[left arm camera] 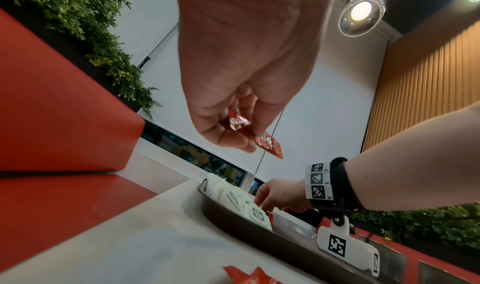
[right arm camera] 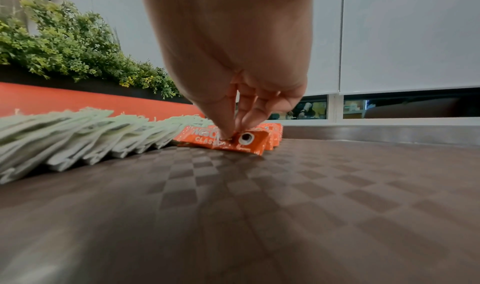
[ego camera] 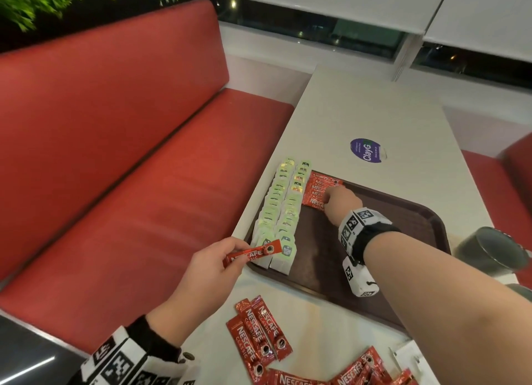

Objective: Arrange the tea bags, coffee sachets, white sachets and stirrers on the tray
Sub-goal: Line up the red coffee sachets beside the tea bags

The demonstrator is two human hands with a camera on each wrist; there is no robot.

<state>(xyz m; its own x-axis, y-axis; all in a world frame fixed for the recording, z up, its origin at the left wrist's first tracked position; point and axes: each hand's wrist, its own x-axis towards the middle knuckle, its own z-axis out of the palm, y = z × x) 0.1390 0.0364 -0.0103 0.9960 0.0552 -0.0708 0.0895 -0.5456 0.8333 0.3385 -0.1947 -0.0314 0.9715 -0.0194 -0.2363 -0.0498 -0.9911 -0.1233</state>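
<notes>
A brown tray (ego camera: pixel 374 272) lies on the white table. Two rows of pale green tea bags (ego camera: pixel 283 212) stand along its left side. Beside them at the far end is a short row of red coffee sachets (ego camera: pixel 318 187). My right hand (ego camera: pixel 326 202) reaches over the tray, and its thumb and fingertips (right arm camera: pixel 226 128) pinch the nearest sachet (right arm camera: pixel 249 142) of that row, which rests on the tray floor (right arm camera: pixel 259 206). My left hand (ego camera: pixel 230 255) hovers at the tray's near left corner, pinching one red coffee sachet (ego camera: pixel 253 253) by its end (left arm camera: pixel 265 142).
Loose coffee sachets (ego camera: pixel 259 335) lie on the table in front of the tray, with more in a heap (ego camera: pixel 359 373) at the bottom edge. A metal cup (ego camera: pixel 489 252) stands right of the tray. A purple sticker (ego camera: pixel 365 150) marks the far tabletop. A red bench (ego camera: pixel 129 154) runs along the left.
</notes>
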